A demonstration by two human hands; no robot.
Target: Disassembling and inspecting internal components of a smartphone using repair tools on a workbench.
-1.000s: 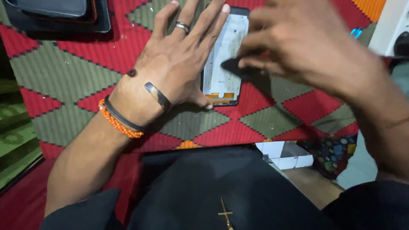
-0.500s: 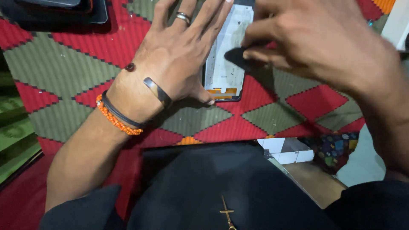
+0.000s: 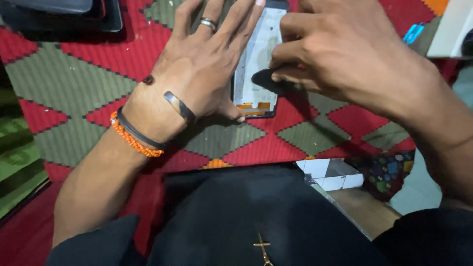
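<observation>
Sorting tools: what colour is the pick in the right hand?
Black pick, pinched in the right hand; head view.

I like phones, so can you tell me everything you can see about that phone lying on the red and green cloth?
The opened phone with a black frame lies flat on the red and green patterned woven cloth, its whitish inner panel facing up with an orange strip near its lower end. Its top runs out of view. The left hand presses flat on its left side, thumb by the lower corner. The right hand holds a small black flat pick against its right edge.
</observation>
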